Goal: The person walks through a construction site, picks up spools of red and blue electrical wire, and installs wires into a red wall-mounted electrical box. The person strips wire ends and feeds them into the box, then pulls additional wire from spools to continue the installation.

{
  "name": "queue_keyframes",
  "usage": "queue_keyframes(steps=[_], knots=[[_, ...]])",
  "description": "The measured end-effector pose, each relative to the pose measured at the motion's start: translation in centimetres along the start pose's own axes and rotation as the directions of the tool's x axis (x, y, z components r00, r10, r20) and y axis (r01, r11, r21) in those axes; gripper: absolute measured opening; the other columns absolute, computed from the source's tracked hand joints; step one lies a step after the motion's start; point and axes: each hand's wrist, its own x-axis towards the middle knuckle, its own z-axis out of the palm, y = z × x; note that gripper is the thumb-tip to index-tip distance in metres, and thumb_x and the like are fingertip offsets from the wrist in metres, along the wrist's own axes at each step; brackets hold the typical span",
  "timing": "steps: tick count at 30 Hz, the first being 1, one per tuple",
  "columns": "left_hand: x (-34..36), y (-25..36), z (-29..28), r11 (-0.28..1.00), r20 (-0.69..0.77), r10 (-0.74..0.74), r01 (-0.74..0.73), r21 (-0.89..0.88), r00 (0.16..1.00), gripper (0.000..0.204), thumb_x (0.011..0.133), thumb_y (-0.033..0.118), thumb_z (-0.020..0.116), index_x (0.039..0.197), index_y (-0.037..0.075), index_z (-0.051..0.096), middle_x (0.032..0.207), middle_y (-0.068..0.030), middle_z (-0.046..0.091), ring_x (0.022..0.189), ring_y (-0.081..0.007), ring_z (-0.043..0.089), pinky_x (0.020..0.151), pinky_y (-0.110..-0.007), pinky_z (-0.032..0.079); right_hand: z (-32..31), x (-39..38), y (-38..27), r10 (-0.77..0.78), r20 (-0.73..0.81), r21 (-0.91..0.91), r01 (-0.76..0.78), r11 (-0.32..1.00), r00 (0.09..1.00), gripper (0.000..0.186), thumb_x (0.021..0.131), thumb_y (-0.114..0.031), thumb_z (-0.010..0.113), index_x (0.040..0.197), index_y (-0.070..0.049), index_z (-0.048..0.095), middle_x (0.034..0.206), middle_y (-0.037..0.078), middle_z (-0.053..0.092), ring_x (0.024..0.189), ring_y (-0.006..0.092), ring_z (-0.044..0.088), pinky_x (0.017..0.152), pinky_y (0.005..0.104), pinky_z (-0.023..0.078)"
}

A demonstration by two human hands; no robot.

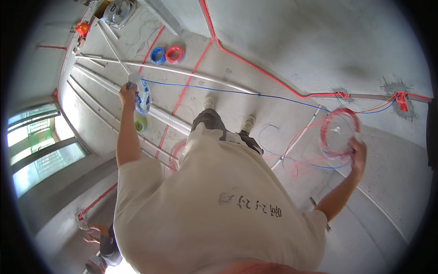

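My left hand (127, 93), out at the left, is closed on a coil of blue wire (143, 98) in clear plastic wrap. A blue wire runs from near this coil toward the wall at the right. On the opposite side my right hand (358, 153) grips a coil of red wire (339, 114), also with clear wrap. Red and blue loose wires (292, 162) hang and loop beside it. At the right wall, coloured wires come out of a red junction box (402, 101). Below my left hand's coil, a green coil (140, 124) lies on the floor.
Several white pipes (96, 86) lie across the concrete floor, with a blue coil (158, 55) and red coil (174, 54) beyond. Red conduit (246, 61) follows the wall's base. A window (43, 148) is at left. A co-worker's hands (91, 233) show at lower left.
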Motion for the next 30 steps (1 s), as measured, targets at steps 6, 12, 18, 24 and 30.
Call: queue_keyframes(steps=[6, 12, 18, 24, 30], knots=[[-10.9, -4.6, -2.6, 0.849, 0.005, 0.195, -0.171, 0.499, 0.981, 0.043, 0.098, 0.036, 0.063, 0.107, -0.005, 0.073, 0.096, -0.0265, 0.074, 0.086, -0.0427, 0.071, 0.080, -0.050, 0.053, 9.4, 6.1, -0.2, 0.059, 0.361, 0.131, -0.113, 0.985, 0.931, 0.025, 0.089, -0.032, 0.078, 0.093, -0.010, 0.066, 0.075, -0.005, 0.058, 0.057, 0.0066, 0.048, 0.051, 0.0291, 0.037], [-17.9, -9.6, -4.1, 0.786, -0.126, -0.010, 0.085, 0.612, 0.992, 0.050, 0.100, 0.043, 0.062, 0.104, -0.006, 0.072, 0.099, -0.0319, 0.071, 0.096, -0.0502, 0.068, 0.083, -0.054, 0.052, 18.0, 8.0, -1.9, 0.070, 0.617, 0.515, -0.469, 0.717, 0.784, 0.019, 0.100, -0.031, 0.070, 0.094, -0.013, 0.067, 0.078, -0.001, 0.064, 0.052, 0.0101, 0.048, 0.050, 0.0279, 0.036], [-26.9, -11.3, -1.8, 0.691, -0.074, -0.215, 0.205, 0.693, 0.974, 0.034, 0.100, 0.035, 0.061, 0.109, 0.002, 0.061, 0.107, -0.0278, 0.070, 0.103, -0.0493, 0.066, 0.085, -0.058, 0.051, 26.9, 6.2, -5.8, 0.153, 0.653, 0.551, -0.604, 0.575, 0.742, 0.013, 0.099, -0.033, 0.071, 0.095, -0.020, 0.072, 0.086, -0.007, 0.071, 0.047, 0.0098, 0.034, 0.050, 0.0270, 0.025], [-35.0, -14.6, -3.9, 0.644, -0.053, -0.379, 0.304, 0.702, 0.924, 0.027, 0.098, 0.029, 0.064, 0.116, 0.009, 0.064, 0.111, -0.0214, 0.072, 0.106, -0.0458, 0.067, 0.086, -0.055, 0.052, 31.5, 7.0, -10.2, 0.192, 0.717, 0.425, -0.638, 0.642, 0.670, 0.018, 0.102, -0.035, 0.066, 0.094, -0.020, 0.072, 0.082, -0.009, 0.067, 0.046, 0.0080, 0.031, 0.048, 0.0254, 0.023], [-43.1, -20.1, -12.0, 0.639, -0.077, -0.462, 0.391, 0.663, 0.884, 0.023, 0.095, 0.027, 0.067, 0.106, 0.007, 0.069, 0.103, -0.0226, 0.073, 0.103, -0.0455, 0.067, 0.086, -0.054, 0.051, 39.3, 1.2, -16.3, 0.291, 0.719, 0.226, -0.608, 0.761, 0.631, 0.018, 0.103, -0.036, 0.065, 0.099, -0.019, 0.068, 0.078, -0.009, 0.059, 0.046, 0.0071, 0.028, 0.047, 0.0249, 0.022]])
